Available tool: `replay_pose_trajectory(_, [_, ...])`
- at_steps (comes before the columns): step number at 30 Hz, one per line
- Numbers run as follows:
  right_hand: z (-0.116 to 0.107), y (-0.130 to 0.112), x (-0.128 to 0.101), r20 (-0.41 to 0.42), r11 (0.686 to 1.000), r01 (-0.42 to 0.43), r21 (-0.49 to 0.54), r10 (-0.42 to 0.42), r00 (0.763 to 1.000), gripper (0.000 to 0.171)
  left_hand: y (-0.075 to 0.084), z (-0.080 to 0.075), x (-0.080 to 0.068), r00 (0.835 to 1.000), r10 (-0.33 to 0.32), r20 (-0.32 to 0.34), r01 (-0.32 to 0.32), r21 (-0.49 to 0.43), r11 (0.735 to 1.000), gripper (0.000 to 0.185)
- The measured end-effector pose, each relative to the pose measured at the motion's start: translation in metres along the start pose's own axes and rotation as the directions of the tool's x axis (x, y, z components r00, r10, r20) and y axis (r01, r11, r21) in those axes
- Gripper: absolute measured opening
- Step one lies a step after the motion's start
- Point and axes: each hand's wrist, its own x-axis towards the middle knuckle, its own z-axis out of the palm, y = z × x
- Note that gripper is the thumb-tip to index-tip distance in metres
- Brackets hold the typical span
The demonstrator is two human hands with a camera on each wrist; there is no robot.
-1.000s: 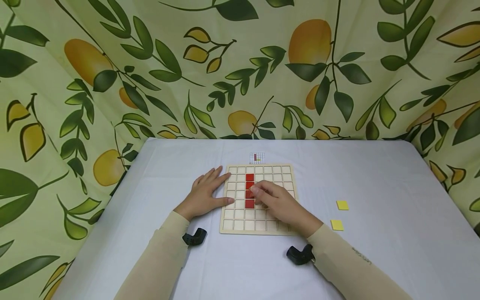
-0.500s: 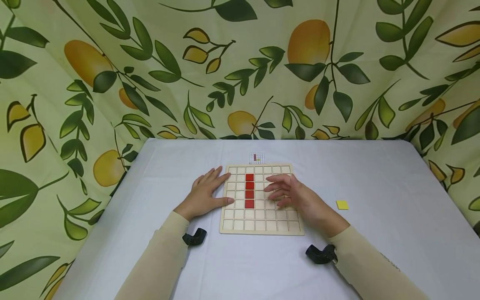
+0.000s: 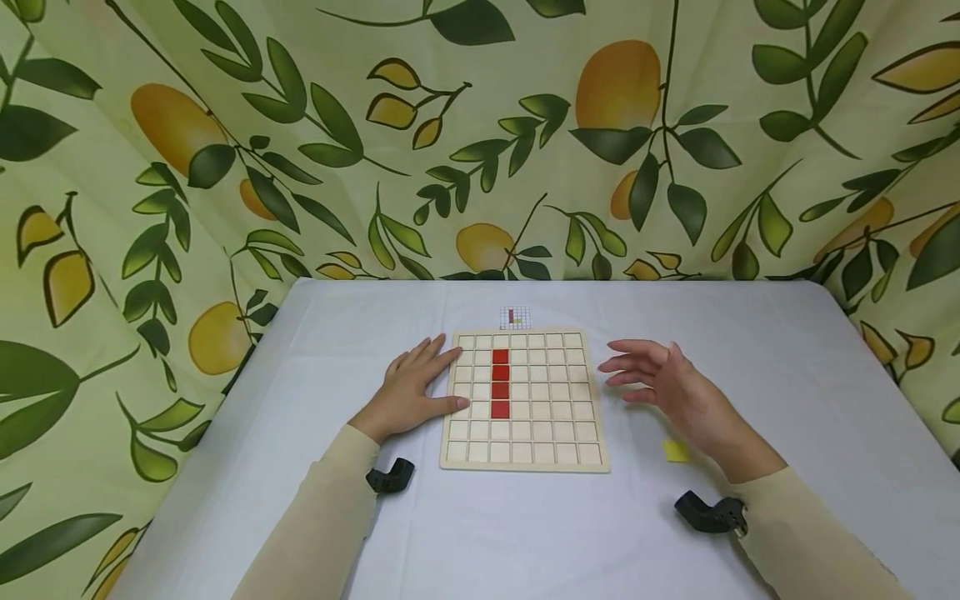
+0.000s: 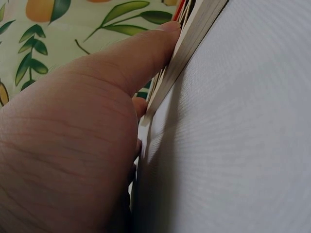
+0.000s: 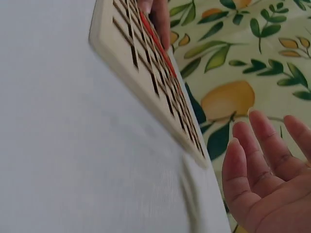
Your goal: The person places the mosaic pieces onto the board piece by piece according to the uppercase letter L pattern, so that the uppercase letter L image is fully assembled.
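Note:
A square wooden grid board (image 3: pixel 544 431) lies on the white table. Several red square tiles (image 3: pixel 500 390) fill neighbouring cells in one upright column. My left hand (image 3: pixel 405 387) rests at the board's left side, thumb and index finger spread over its edge; in the left wrist view the thumb (image 4: pixel 141 58) lies on the rim. To the right of the board, my right hand (image 3: pixel 690 400) hovers over the table with fingers loosely extended and nothing in them. Below its palm, partly covered by it, a yellow square tile (image 3: pixel 676 451) lies on the cloth.
A small printed grid card (image 3: pixel 515 317) with red and yellow marks lies just behind the board. A patterned curtain (image 3: pixel 480 167) hangs behind the white-covered table (image 3: pixel 495 533). Black wrist devices (image 3: pixel 708 512) sit on both forearms.
My right hand has left the red tiles and moved right, off the board, its fingers opening out. The second yellow tile is now out of sight behind it. My left hand stays put.

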Motion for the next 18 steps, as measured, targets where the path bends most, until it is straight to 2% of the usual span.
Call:
replay_pose_trajectory(5, [-0.022,0.007,-0.017,-0.012,0.999,0.020,0.032,-0.019,1.000,0.066,0.000,0.000,0.000,1.000,-0.001,-0.002,0.001,0.002,1.000,0.095])
replay_pose_trajectory(10, [-0.038,0.009,-0.028,-0.034,0.999,0.053,0.008,-0.052,0.998,0.062,0.000,0.000,-0.001,1.000,0.000,-0.005,0.000,0.000,1.000,0.095])
replay_pose_trajectory(13, [-0.045,0.010,-0.034,-0.075,0.998,0.060,-0.018,-0.061,0.995,0.058,0.001,0.001,0.000,1.000,0.002,-0.001,-0.002,-0.006,1.000,0.095])
replay_pose_trajectory(18, [-0.056,0.013,-0.043,-0.182,0.996,-0.001,-0.085,-0.015,0.983,0.054,0.000,0.000,0.000,1.000,0.004,-0.001,-0.004,-0.007,1.000,0.095])
